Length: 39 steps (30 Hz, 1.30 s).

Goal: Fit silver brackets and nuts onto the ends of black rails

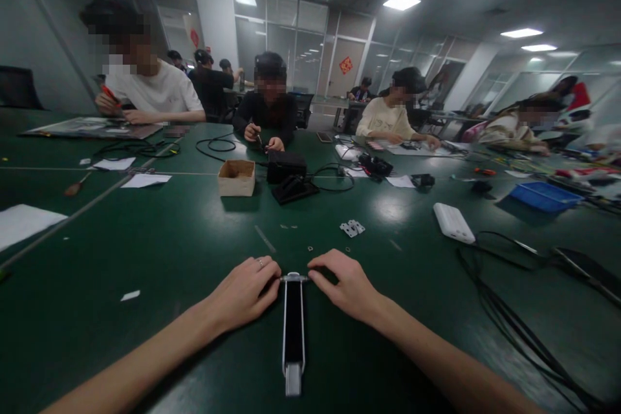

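A long, narrow frame (284,326) with pale metal sides and a dark middle lies on the green table in front of me, a grey block (294,378) at its near end. I cannot make out its exact kind. A thin crosswise rod (305,279) passes through its far end. My left hand (250,291), with a ring on one finger, pinches the rod's left end between thumb and fingers. At the right end, my right hand (347,284) pinches the rod in the same way. The fingertips partly hide both rod ends.
Beyond my hands lie small metal plates (352,228) and two tiny rings. A cardboard box (236,178) and a black box (286,167) stand farther back. On the right are a white power bank (453,222), black cables (514,323) and a blue tray (546,196). Several people sit across the table.
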{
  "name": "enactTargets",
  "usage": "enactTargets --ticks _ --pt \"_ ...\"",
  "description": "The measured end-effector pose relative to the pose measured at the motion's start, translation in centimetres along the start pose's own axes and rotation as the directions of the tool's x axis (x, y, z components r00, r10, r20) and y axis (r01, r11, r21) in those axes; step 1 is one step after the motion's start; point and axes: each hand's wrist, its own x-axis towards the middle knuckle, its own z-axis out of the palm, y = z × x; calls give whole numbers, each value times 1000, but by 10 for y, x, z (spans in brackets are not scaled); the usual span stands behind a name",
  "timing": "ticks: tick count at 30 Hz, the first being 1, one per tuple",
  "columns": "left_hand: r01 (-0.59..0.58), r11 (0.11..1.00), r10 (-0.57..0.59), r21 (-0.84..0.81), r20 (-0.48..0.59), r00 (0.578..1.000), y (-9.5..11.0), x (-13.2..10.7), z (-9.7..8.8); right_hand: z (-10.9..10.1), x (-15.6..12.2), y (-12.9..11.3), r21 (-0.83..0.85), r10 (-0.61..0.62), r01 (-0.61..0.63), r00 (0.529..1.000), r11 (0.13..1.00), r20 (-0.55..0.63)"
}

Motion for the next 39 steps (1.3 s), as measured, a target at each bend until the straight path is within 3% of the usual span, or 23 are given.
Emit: enactTargets --ticks 3,6,9,13,23,26,28,31,34,39 --pt "12 1000 -12 5 16 1000 0 0 0 -16 5 28 -155 43 -63 991 986 -130" --pt "22 1000 -22 9 19 1000 -1 0 1 -30 10 64 -318 188 -255 956 913 -226" --pt "39 999 -39 17 15 999 0 0 2 -36 13 90 -420 328 -403 913 813 -242" --pt "60 998 -60 37 -6 998 3 0 1 -33 15 97 -452 351 -416 909 789 -223" --pt "131 990 -130 45 -23 991 9 -2 -4 -35 15 64 -489 242 -378 916 786 -319" --pt "159 986 -157 46 -52 986 10 -4 -4 -30 14 48 -435 161 -305 927 847 -338" --pt "158 987 -154 38 -93 984 10 -7 -4 -20 14 33 -345 67 -195 935 918 -348" --pt "125 992 -121 11 -195 973 9 -11 -4 0 14 4 -179 -46 -19 936 984 -348" --pt "47 998 -37 29 -292 956 9 -14 -2 20 12 -27 -58 -94 79 942 995 -323" --pt "-92 989 129 116 -363 923 11 -12 4 33 8 -55 67 -44 71 941 995 -335"
